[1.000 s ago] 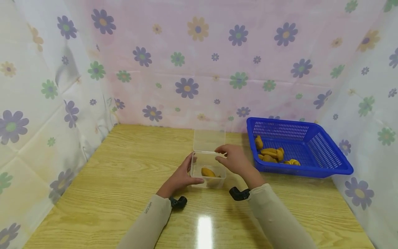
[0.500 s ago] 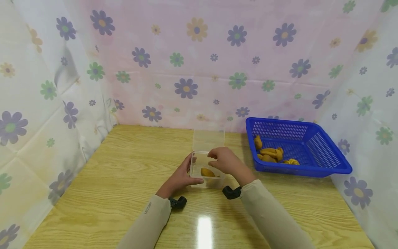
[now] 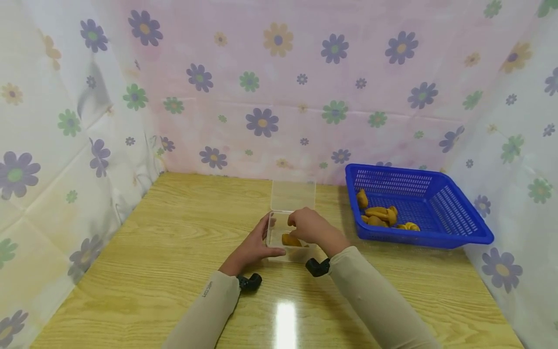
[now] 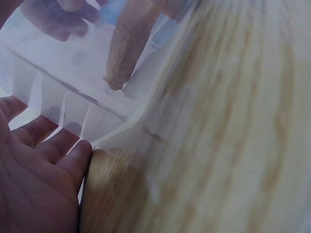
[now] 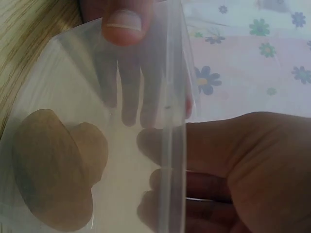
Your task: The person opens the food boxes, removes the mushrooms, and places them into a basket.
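Note:
A clear plastic box [image 3: 271, 237] stands on the table, its hinged lid [image 3: 293, 196] raised at the back. My left hand [image 3: 250, 252] grips the box's left side, thumb along the front wall; in the left wrist view its fingers [image 4: 48, 141] lie against the clear wall. My right hand [image 3: 314, 228] reaches over the right rim with bent fingertips inside the box. In the right wrist view those fingers [image 5: 150, 145] hold nothing and stay apart from the brown mushroom-shaped piece [image 5: 51, 170] lying in the box.
To the right, a blue perforated basket [image 3: 436, 242] holds several brown mushroom-shaped pieces [image 3: 379, 214] and a yellow twisted piece [image 3: 409, 227] along its left side. Flowered cloth [image 3: 279, 97] hangs behind and at both sides of the wooden table [image 3: 187, 218].
My right hand has moved left and down from the box's right rim, its fingers now inside the box. The left hand has kept its hold on the box.

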Tool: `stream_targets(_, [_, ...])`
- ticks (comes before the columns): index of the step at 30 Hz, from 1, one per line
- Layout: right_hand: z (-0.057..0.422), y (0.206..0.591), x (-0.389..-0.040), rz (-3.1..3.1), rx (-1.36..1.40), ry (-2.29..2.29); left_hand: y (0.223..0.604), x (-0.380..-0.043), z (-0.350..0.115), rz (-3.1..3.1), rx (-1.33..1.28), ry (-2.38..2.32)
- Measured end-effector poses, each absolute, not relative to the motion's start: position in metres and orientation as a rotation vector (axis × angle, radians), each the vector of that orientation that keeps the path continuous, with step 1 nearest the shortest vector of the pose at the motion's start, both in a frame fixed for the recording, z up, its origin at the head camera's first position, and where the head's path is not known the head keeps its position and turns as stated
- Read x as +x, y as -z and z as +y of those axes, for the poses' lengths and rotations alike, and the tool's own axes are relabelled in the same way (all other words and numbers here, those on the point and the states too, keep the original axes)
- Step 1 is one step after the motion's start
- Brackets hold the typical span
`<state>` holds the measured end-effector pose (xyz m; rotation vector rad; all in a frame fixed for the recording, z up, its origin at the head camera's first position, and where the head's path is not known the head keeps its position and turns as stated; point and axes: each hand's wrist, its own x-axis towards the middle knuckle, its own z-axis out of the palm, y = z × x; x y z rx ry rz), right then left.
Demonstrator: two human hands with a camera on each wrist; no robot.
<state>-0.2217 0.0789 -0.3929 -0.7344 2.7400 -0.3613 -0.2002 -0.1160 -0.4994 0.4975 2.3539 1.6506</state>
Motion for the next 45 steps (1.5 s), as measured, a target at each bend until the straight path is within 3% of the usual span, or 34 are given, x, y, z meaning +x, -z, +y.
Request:
stream_targets(19, [0.071, 0.404, -0.225, 2.724, -0.793, 0.175, 0.501, -0.202, -0.116, 2.355, 0.563, -1.673])
stream_targets(45, [0.075, 0.396, -0.221, 2.805, -0.93, 0.483, 0.503, -0.204, -0.117, 2.345, 0.522, -1.662])
